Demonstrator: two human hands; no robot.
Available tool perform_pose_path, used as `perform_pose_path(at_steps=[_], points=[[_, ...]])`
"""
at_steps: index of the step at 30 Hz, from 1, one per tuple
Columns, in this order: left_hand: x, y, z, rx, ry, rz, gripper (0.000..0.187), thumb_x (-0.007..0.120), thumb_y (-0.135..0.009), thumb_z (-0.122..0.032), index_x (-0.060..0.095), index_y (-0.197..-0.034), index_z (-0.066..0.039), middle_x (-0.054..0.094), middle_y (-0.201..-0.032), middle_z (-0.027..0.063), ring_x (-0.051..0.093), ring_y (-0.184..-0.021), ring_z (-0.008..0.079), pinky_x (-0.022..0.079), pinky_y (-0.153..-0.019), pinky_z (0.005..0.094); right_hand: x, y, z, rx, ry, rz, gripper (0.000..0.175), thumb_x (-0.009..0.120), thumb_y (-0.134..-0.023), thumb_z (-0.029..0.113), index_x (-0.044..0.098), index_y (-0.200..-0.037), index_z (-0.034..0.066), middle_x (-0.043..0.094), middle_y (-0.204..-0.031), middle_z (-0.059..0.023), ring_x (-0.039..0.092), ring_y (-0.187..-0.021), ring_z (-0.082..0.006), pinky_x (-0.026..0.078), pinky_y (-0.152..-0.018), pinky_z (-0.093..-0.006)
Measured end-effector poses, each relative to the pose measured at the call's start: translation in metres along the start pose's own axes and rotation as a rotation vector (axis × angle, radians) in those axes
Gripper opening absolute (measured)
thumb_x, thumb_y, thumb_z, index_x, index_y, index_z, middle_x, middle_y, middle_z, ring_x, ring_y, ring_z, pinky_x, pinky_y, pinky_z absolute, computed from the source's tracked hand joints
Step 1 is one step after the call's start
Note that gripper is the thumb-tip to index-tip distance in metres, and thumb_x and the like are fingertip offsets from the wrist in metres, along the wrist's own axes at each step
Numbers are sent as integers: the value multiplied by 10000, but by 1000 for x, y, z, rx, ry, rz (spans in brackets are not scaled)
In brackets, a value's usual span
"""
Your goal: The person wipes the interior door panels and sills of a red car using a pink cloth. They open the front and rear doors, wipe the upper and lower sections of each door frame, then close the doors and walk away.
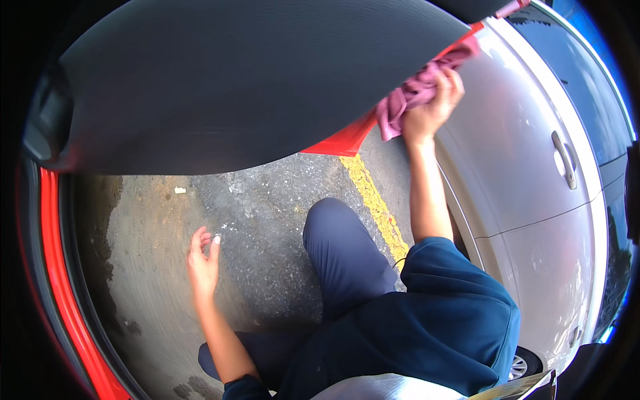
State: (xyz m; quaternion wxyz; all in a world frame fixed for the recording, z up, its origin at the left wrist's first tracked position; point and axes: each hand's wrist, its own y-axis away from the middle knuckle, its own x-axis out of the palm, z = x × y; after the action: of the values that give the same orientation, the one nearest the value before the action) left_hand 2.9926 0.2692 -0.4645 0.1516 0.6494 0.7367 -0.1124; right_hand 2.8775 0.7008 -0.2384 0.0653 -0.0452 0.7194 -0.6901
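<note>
My right hand (436, 107) grips a bunched pink cloth (407, 102) against the outer edge of an open car door. The door's inner side is a dark grey panel (240, 85), and its painted edge (345, 139) shows red beneath the cloth. Part of that edge is hidden by the cloth and my fingers. My left hand (204, 257) hangs over the ground, holding nothing, with thumb and fingers apart.
A silver car (515, 150) with a door handle (565, 160) stands close on the right. The red door sill (62, 280) of the open car curves along the left. A yellow painted line (372, 200) crosses the worn asphalt (260, 240). A small pale scrap (180, 190) lies there.
</note>
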Motion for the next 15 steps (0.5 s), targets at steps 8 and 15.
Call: perform_pose_path(at_steps=[8, 15], points=[[29, 6, -6, 29, -34, 95, 365, 669, -885, -179, 584, -1197, -11, 651, -1044, 137, 618, -950, 220, 496, -837, 339, -23, 185, 30, 240, -442, 697, 301, 750, -644, 147, 621, -908, 83, 569, -1019, -128, 557, -973, -321, 449, -826, -416], [28, 11, 7, -15, 4, 88, 321, 666, -883, -150, 599, -1161, -5, 655, -1029, 136, 619, -936, 207, 491, -844, 334, -2, 76, -16, 461, -501, 22, 472, 747, -715, 135, 540, -1121, 14, 528, -1126, -153, 527, -1018, -318, 411, -946, -397]])
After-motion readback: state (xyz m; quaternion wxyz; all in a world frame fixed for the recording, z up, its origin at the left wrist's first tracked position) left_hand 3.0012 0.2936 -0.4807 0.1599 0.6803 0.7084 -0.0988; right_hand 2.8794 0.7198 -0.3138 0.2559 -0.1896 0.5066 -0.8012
